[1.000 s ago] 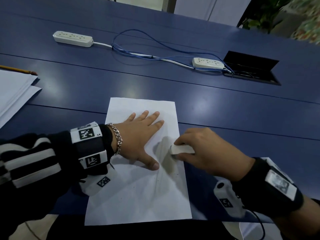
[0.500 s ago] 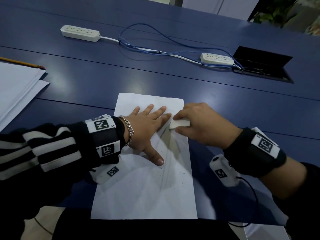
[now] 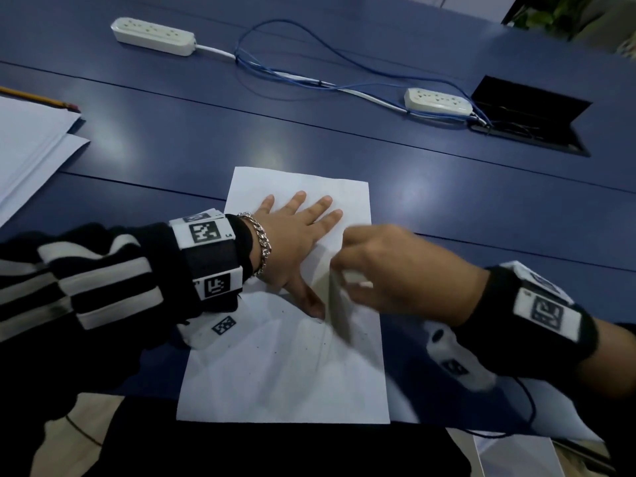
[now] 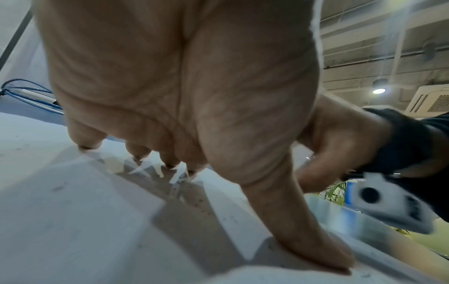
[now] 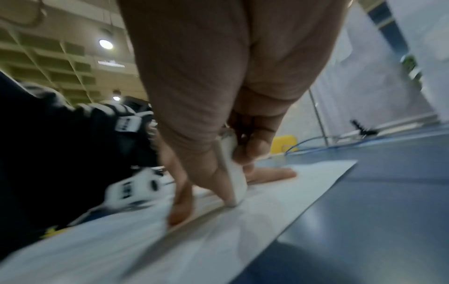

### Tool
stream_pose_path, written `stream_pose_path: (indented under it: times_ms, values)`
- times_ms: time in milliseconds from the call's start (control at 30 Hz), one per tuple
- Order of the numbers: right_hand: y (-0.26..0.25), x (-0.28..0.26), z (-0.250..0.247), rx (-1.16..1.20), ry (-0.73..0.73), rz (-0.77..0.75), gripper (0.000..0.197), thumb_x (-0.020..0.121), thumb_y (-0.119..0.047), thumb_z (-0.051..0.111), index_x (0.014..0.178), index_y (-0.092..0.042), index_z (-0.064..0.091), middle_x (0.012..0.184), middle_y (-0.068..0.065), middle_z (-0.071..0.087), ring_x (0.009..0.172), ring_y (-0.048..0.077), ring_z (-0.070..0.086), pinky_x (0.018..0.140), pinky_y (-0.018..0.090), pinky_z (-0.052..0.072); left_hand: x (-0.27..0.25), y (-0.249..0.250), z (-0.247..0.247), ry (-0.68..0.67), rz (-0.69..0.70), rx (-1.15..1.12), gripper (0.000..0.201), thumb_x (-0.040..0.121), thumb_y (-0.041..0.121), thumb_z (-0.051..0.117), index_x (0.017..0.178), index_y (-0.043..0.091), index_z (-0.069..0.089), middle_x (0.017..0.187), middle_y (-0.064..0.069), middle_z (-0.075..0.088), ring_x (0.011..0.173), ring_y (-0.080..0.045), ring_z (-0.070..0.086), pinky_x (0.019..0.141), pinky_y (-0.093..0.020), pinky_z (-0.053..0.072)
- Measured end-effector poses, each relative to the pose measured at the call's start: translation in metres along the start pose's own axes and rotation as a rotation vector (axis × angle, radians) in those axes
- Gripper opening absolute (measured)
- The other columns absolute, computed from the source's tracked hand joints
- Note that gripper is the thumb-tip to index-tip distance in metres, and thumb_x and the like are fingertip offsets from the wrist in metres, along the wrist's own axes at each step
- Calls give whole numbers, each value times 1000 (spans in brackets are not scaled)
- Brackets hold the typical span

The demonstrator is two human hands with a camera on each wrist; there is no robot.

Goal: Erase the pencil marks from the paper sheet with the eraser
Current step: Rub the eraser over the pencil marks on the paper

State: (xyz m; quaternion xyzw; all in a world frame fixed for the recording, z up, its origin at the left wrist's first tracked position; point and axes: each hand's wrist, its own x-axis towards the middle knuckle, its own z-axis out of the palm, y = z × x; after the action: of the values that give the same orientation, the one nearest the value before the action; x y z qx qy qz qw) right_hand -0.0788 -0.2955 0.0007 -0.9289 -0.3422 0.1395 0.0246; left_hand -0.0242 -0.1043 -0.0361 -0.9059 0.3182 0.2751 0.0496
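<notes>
A white paper sheet (image 3: 275,373) lies on the blue table near its front edge, with faint pencil streaks and eraser crumbs down its right half. My left hand (image 3: 296,235) lies flat on the upper part of the sheet, fingers spread and thumb out, pressing it down. My right hand (image 3: 395,270), blurred by motion, pinches a white eraser (image 3: 356,278) between thumb and fingers. In the right wrist view the eraser (image 5: 234,176) touches the paper (image 5: 267,201) with its lower end, just right of the left thumb (image 5: 181,207).
A stack of white paper (image 3: 31,139) with a yellow pencil (image 3: 38,97) on it lies at the left edge. Two power strips (image 3: 153,36) (image 3: 438,101) joined by blue and white cables cross the far table. An open cable hatch (image 3: 530,115) sits at far right.
My right hand has moved with the eraser from mid-sheet up towards the left fingertips and back down towards the left thumb. The left hand stays pressed flat on the sheet.
</notes>
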Motion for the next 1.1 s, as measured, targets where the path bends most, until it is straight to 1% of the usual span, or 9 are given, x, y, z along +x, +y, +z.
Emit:
stream_pose_path:
  times_ms: [67,233,367,467,633,767,933,1033,1100]
  values:
    - [-1,-3,-4,9,-65,-13,22,87,-38,63,99,-24,74,89,-3,59,77,18,57,70,34,51,-1,0,0,2,5,-3,158,52,95,68,160,28,-26,168,6,-33,157,-31,-22,125,-64,0]
    - [43,16,-7,16,120,208,29,82,-41,68,105,-25,76,93,0,69,86,23,64,80,35,52,-1,-4,-2,6,16,-22,154,55,96,65,160,29,-26,167,7,-33,156,-31,-23,125,-62,-4]
    - [41,13,2,59,166,219,36,82,-48,61,107,-25,76,96,-1,69,87,21,64,80,39,53,-7,-6,-1,66,58,-13,147,62,93,64,162,27,-21,168,3,-31,156,-30,-25,127,-57,-6]
    - [42,14,4,75,180,268,38,83,-49,60,109,-25,74,98,-3,67,91,22,63,81,42,54,-19,2,11,8,83,-59,152,60,95,63,162,21,-22,168,5,-31,157,-27,-23,128,-52,-5]
    - [32,7,14,15,179,192,33,87,-41,62,112,-21,71,98,-2,62,90,21,61,79,42,54,-21,8,22,32,58,-20,159,53,102,57,159,21,-29,166,5,-36,156,-29,-26,127,-55,-5]
    - [23,5,12,53,176,201,31,87,-39,62,107,-18,71,94,1,61,84,22,60,76,43,54,-21,9,21,25,52,-13,161,52,103,57,158,21,-31,165,6,-37,155,-29,-27,127,-56,-4]
    - [-1,-13,13,102,-14,-16,22,85,-44,63,95,-26,72,88,-5,58,77,16,57,73,33,51,-22,10,23,37,45,5,162,50,104,55,159,19,-29,166,4,-36,156,-30,-25,127,-58,0]
    - [18,2,2,87,71,108,31,81,-45,61,101,-24,73,90,-1,62,80,23,62,74,40,54,-22,11,23,37,39,2,161,51,104,54,158,20,-30,166,5,-36,156,-30,-25,127,-57,-2]
    - [18,4,5,57,127,131,27,82,-40,63,100,-21,72,90,-1,59,80,25,61,73,42,54,-22,12,22,34,32,1,161,50,104,55,158,20,-31,166,5,-36,156,-29,-25,127,-57,-3]
